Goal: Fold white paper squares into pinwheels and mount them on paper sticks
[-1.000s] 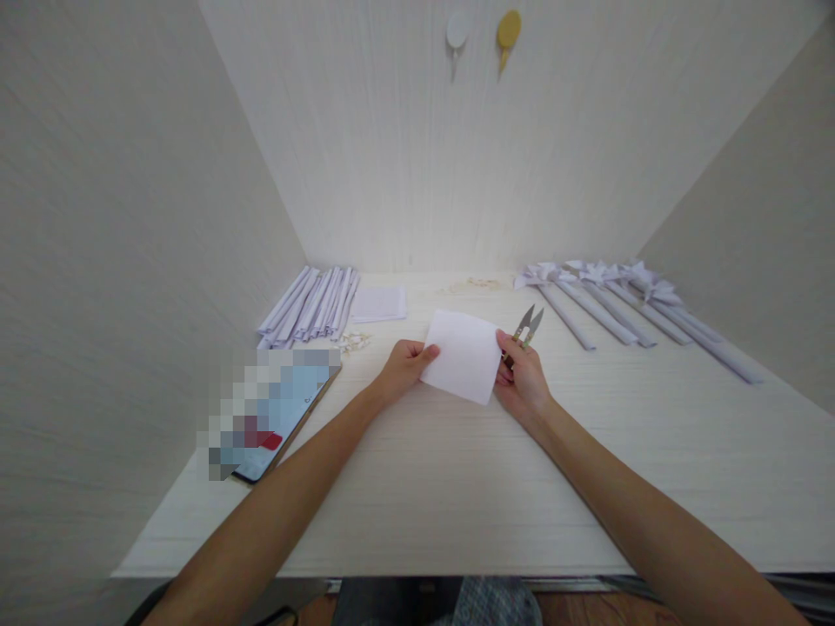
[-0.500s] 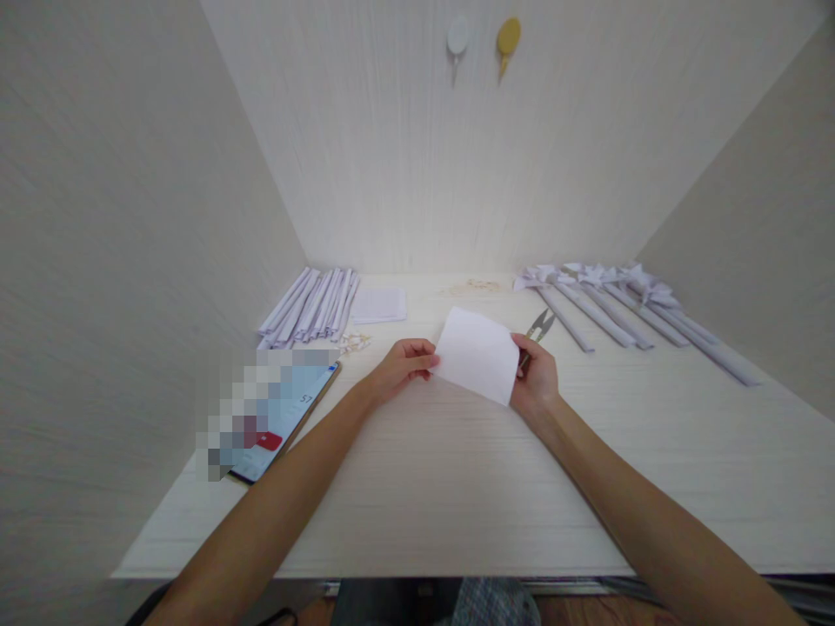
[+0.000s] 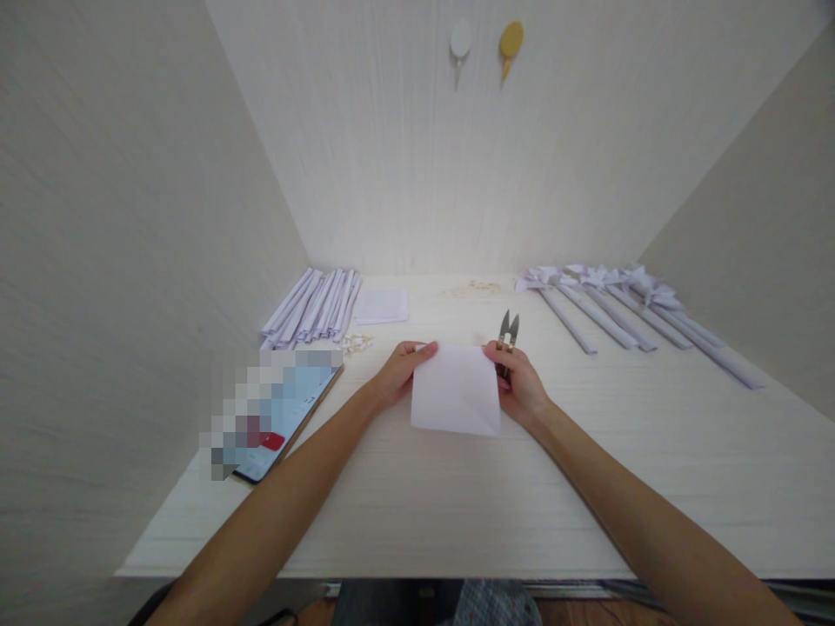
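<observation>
A square sheet of white paper (image 3: 455, 391) is held up between my two hands, above the table. My left hand (image 3: 399, 372) pinches its upper left corner, thumb on top. At the upper right corner my right hand (image 3: 518, 378) pinches the paper between thumb and fingers. That same hand also keeps a pair of thread snips (image 3: 507, 332) in its fingers, their blades apart and pointing away from me. Part of the snips' handle is hidden by the fingers.
Rolled paper sticks (image 3: 317, 304) lie at the left beside a stack of paper squares (image 3: 382, 306). Small white-and-tan pieces (image 3: 357, 342) and a phone (image 3: 287, 417) are nearer. Paper pinwheels (image 3: 604, 300) on sticks lie right. Thin tan bits (image 3: 479, 287) lie at the back; two hooks (image 3: 511, 42) hang on the wall.
The paper has turned from slanted to nearly square-on and come slightly nearer to me. My right hand has shifted left, and the snips now point straight away from me.
</observation>
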`<state>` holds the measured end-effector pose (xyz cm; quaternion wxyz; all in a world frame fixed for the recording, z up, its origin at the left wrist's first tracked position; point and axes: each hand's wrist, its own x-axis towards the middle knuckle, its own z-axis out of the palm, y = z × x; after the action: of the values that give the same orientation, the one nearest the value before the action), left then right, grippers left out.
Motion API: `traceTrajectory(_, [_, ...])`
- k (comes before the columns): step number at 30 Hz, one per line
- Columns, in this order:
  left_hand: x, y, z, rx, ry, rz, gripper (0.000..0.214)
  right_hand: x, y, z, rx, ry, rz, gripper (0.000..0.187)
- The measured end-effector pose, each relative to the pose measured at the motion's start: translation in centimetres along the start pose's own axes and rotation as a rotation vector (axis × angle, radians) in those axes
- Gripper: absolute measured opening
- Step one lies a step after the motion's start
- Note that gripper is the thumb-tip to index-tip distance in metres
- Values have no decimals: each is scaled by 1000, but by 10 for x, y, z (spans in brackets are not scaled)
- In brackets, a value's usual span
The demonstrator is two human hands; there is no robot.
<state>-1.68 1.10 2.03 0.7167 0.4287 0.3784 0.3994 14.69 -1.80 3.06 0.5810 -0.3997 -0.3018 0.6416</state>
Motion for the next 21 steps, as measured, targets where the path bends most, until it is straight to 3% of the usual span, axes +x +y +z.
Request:
traceTrajectory(3, [-2,2,2,-63,36,-2,39,0,0,0,7,-42,4,27])
traceTrajectory(8, [0,1,3,-100,92,53,39,0,2,-1,-46,8,-31,34])
traceTrajectory(15, [5,0,0,-164,251,175,41,0,9,1,-107,-50,69,33])
traceTrajectory(21, [5,3,-1,-199,259,154,45,0,8,-1,-111,-106,23,35])
